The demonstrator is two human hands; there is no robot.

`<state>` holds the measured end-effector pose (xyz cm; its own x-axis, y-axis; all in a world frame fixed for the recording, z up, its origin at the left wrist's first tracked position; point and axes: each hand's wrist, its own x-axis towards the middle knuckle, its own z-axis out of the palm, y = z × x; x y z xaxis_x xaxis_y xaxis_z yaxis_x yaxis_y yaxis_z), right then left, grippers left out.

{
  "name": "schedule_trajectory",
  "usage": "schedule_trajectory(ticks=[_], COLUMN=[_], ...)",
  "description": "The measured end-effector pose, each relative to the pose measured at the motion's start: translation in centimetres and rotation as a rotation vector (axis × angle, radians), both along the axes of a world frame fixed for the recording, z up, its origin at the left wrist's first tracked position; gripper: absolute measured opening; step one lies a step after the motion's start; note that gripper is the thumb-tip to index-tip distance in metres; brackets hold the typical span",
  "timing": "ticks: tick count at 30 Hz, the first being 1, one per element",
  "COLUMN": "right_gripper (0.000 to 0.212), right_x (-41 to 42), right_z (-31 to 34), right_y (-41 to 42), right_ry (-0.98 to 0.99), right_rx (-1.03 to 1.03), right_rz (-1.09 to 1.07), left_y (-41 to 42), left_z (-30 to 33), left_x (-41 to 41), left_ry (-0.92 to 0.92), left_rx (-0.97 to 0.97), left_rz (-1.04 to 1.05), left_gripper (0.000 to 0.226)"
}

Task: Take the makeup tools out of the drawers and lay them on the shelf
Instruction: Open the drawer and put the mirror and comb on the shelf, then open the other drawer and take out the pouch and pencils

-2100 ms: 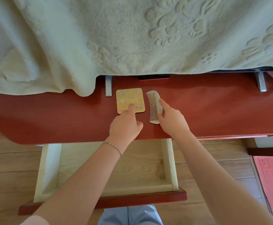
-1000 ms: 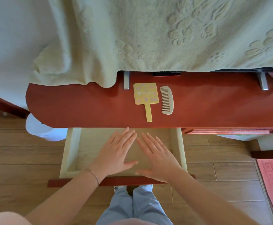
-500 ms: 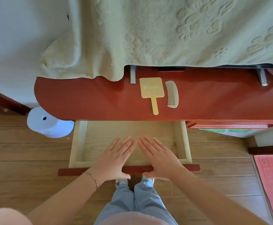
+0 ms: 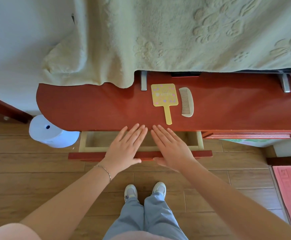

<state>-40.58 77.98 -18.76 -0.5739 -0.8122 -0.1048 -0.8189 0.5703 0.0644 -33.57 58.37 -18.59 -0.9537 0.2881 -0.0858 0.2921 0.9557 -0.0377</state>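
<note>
Nearest: both hands flat, fingers straight and together, nothing held. Left hand (image 4: 126, 147) and right hand (image 4: 171, 147) sit side by side over the red front panel of the drawer (image 4: 87, 155), palms on or just above it (contact unclear), thumbs at the panel's near edge, fingertips reaching to the shelf's front edge. Thin bracelet (image 4: 105, 170) on the left wrist. Drawer is only partly out; what shows of its pale wood interior holds nothing.

Beyond the fingertips, on the red shelf (image 4: 89, 108): yellow hand mirror (image 4: 164, 96), handle pointing at 6 o'clock toward the right hand, its tip just past that hand's fingertips, not touching. Comb (image 4: 186, 102) lies just beside the mirror at its 3 o'clock, teeth facing the mirror. Both lie at roughly 12 to 1 o'clock from the hands.

Farther back, a cream blanket (image 4: 158, 40) hangs over the shelf's rear edge. White cylinder (image 4: 51, 134) on the floor at 9 o'clock from the drawer.
</note>
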Motion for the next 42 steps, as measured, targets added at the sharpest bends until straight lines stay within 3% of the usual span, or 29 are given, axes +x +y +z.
schedule_trajectory(ticks=[4,11,14,19,24,28,38,42], right_gripper=[0.086,0.066,0.063,0.06,0.06,0.05,0.059,0.052], right_x=[-1.7,-4.1,-4.7,-4.3,-2.9,-1.0,4.6,7.3], right_z=[0.0,-1.0,-1.6,-1.8,-0.6,1.3,3.9,4.6], right_y=[-0.9,-2.7,-3.2,-3.8,-2.6,1.0,14.6,19.5], right_ry=[0.069,0.148,0.195,0.219,0.116,0.066,0.101,0.12], right_rx=[-0.034,-0.108,-0.08,-0.105,-0.206,-0.253,-0.154,-0.161], right_rz=[-0.026,-0.045,-0.043,-0.075,-0.149,-0.343,-0.843,-1.01], left_y=[-0.2,-0.6,-0.7,-0.7,0.1,2.3,12.4,17.1], left_z=[0.0,-0.7,-0.9,-1.0,0.8,2.4,5.2,5.2], left_x=[-1.7,-4.2,-5.0,-5.3,-4.6,-4.5,-6.7,-6.9], left_ry=[0.051,0.205,0.256,0.252,0.178,0.151,0.1,0.078], left_rx=[-0.029,0.032,0.056,0.085,0.138,0.17,0.246,0.261], left_rz=[0.05,0.047,0.038,0.036,0.008,-0.052,-0.287,-0.388], left_gripper=[0.106,0.054,0.044,0.04,0.047,0.047,0.045,0.045])
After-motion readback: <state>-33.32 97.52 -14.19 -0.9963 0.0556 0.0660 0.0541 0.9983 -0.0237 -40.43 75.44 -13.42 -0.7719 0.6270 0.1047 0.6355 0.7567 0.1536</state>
